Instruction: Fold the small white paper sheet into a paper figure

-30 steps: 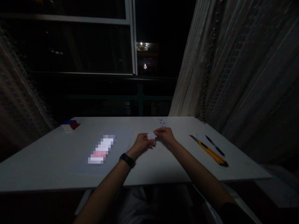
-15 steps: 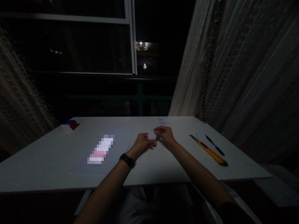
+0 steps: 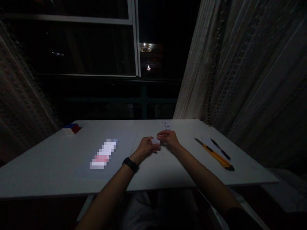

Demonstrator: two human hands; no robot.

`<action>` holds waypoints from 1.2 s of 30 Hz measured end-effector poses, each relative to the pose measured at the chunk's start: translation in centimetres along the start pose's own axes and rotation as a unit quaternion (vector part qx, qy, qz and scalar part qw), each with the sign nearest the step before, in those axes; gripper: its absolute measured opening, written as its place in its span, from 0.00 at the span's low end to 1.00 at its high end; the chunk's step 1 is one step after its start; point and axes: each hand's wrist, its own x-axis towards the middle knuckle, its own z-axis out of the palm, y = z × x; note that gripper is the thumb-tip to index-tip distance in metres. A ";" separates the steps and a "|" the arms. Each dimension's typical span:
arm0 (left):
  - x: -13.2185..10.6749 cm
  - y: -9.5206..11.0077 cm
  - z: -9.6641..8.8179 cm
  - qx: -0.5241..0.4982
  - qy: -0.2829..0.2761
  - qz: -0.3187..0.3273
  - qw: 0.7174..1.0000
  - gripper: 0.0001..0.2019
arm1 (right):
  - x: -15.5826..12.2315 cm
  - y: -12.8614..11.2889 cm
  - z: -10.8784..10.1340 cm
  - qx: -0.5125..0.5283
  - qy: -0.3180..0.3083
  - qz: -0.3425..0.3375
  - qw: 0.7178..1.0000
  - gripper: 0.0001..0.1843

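Both of my hands meet over the middle of a white table (image 3: 48, 166). My left hand (image 3: 145, 148), with a black band on its wrist, and my right hand (image 3: 169, 139) each pinch a small white piece of paper (image 3: 155, 141) held between them just above the tabletop. The fingers of both hands are closed on it. Several tiny dark-marked paper bits (image 3: 166, 125) lie on the table just beyond my hands.
A yellow utility knife (image 3: 214, 154) and a black pen (image 3: 220, 149) lie to the right. A blurred-out sheet (image 3: 104, 153) lies to the left, and a red and blue block (image 3: 71, 128) sits at the far left corner. Curtains hang at both sides of a dark window.
My hands have barely shifted; the paper piece looks a little smaller between the fingers now.
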 end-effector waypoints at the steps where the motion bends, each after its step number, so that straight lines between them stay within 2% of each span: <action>1: 0.0 0.0 0.0 0.000 -0.004 -0.002 1.000 0.21 | 0.0 0.0 0.0 -0.005 -0.001 -0.004 1.000 0.13; 11: 0.1 -0.1 0.0 0.001 -0.014 -0.017 1.000 0.21 | 0.5 0.3 -0.3 -0.003 -0.029 -0.032 0.999 0.13; 17: 0.0 -0.1 0.3 0.004 -0.025 -0.022 0.999 0.22 | 0.3 -0.1 0.0 -0.012 -0.007 -0.034 0.999 0.15; 20: -0.2 0.0 0.6 0.015 0.009 -0.023 1.000 0.23 | 0.0 -0.3 0.4 -0.027 0.009 -0.052 0.998 0.15; 23: -0.2 0.1 0.9 0.057 0.065 0.007 0.996 0.22 | -0.3 -0.4 0.9 -0.035 0.020 -0.064 0.997 0.14; 28: 0.1 -0.1 1.1 0.108 0.127 0.035 0.985 0.24 | -0.6 -0.1 1.5 -0.045 0.049 -0.083 0.994 0.13; 31: 0.3 -0.4 1.0 0.120 0.141 0.057 0.981 0.26 | -0.7 0.2 1.8 -0.030 0.072 -0.081 0.994 0.13; 36: 0.7 -0.6 0.5 0.146 0.150 0.071 0.975 0.23 | -0.8 0.3 2.3 -0.009 0.099 -0.067 0.993 0.11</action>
